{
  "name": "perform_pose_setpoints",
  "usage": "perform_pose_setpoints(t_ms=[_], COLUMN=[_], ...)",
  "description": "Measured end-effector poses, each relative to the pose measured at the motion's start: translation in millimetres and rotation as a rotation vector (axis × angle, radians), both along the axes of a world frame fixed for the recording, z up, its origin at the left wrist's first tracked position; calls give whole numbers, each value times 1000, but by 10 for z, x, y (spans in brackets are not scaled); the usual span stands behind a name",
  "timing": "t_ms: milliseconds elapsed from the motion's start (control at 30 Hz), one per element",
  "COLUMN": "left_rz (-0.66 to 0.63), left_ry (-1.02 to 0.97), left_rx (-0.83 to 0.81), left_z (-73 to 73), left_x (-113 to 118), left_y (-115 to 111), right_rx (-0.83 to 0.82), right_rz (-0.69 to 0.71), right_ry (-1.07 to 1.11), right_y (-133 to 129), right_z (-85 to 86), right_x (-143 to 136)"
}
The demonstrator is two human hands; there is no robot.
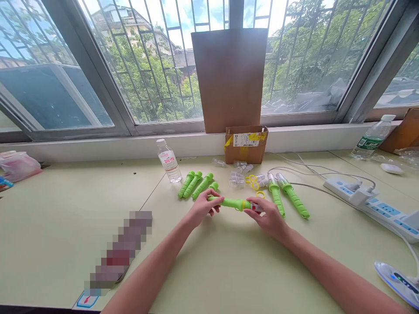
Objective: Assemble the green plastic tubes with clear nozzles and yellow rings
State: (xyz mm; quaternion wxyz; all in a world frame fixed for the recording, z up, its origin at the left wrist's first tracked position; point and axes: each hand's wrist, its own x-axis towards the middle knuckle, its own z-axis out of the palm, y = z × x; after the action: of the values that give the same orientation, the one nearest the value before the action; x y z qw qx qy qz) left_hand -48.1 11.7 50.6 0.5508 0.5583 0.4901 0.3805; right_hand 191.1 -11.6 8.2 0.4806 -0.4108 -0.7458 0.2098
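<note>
A green stick [232,203] is held level between both hands above the table. My left hand [204,207] pinches its plain end. My right hand [266,216] grips the other end, where a clear part with a red spot sits beyond a yellow ring. Behind my left hand lie several green sticks [193,185] without clear tops. To the right, two green sticks with clear tops [292,196] lie side by side. Clear plastic caps [237,179] and yellow rings [255,183] are scattered just behind the held stick.
A cardboard box [245,150] and a water bottle [169,161] stand at the back of the table [78,196]. Cables run to a power strip [376,207] on the right, near another bottle [373,137]. A blurred flat object [122,248] lies left of my left forearm.
</note>
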Motion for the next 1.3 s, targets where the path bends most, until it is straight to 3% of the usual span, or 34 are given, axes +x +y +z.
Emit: perform_pose_setpoints(t_ms=[267,600,867,1133,1200,1300], left_rz=[-25,-139,-42,-14,-36,-42], left_ry=[-10,166,78,143,249,592], left_rx=[52,-38,-8,150,255,523], left_z=[-47,9,-6,49,61,58], left_x=[2,-10,33,52,30,12], left_y=[25,-16,-26,-43,-44,-68], right_rx=[-126,-47,-63,-168,-167,-142], right_rz=[0,13,35,125,116,104], right_ry=[62,72,40,-28,-17,-2], right_y=[8,-7,8,6,-2,-25], right_z=[-9,3,14,-2,5,25], right_x=[-6,0,5,17,14,-10])
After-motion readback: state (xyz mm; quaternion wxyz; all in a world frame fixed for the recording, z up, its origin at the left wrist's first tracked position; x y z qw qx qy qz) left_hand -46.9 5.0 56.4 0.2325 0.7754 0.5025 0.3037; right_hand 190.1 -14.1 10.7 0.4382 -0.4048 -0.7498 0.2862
